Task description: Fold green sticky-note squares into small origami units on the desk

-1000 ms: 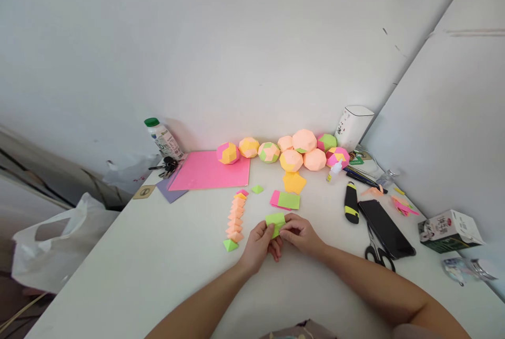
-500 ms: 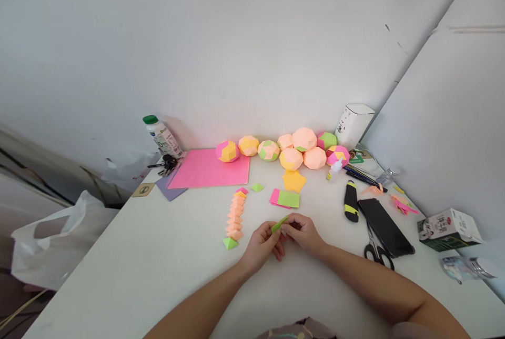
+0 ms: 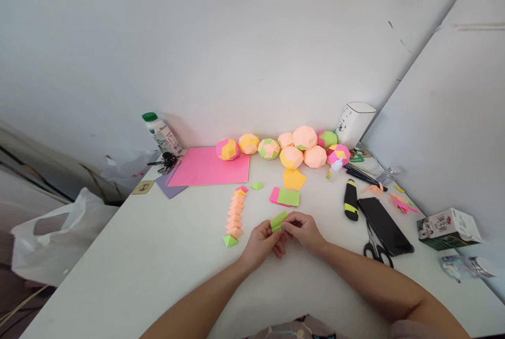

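Observation:
Between my two hands is a small green paper piece, partly covered by my fingers. My left hand pinches its lower left side, fingers curled beneath. My right hand grips its right end between thumb and forefinger. Just beyond lies a flat stack of pink and green paper slips. To the left runs a row of folded peach paper pieces, with a green folded piece at its near end. Another small green folded piece sits alone behind the row.
Several faceted paper balls line the wall, near a pink sheet and a yellow paper shape. At right are a cutter, a black phone, scissors and a carton. A bottle stands back left.
The green paper in my hands has turned so that more of its face shows. Both hands stay in nearly the same place.

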Demonstrator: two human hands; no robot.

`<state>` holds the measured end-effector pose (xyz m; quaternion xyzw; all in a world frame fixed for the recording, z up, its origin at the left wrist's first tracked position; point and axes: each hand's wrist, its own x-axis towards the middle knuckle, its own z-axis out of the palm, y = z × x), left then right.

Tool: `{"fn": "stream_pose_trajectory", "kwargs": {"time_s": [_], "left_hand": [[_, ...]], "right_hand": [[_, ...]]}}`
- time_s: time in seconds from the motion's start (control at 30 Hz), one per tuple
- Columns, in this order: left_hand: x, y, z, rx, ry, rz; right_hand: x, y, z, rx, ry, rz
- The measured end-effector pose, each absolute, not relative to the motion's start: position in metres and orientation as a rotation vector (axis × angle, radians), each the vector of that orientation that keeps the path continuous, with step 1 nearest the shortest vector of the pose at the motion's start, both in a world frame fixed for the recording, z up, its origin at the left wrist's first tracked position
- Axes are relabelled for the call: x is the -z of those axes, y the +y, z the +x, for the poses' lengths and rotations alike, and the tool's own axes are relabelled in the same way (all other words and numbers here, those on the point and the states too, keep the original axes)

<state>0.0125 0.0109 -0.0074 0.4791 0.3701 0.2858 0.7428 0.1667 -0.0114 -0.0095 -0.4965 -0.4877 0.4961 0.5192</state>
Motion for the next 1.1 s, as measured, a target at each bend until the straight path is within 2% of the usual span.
{"fn": "stream_pose_trajectory", "kwargs": {"time_s": [0.8, 1.1], "left_hand": [[0.008, 0.014, 0.011, -0.607, 0.799, 1.027], [0.008, 0.013, 0.010, -0.638, 0.781, 0.999]], "right_hand": [[0.021, -0.008, 0.167, -1.295, -1.084, -1.134], [0.015, -0.009, 0.169, -1.363, -1.207, -1.158]]}}
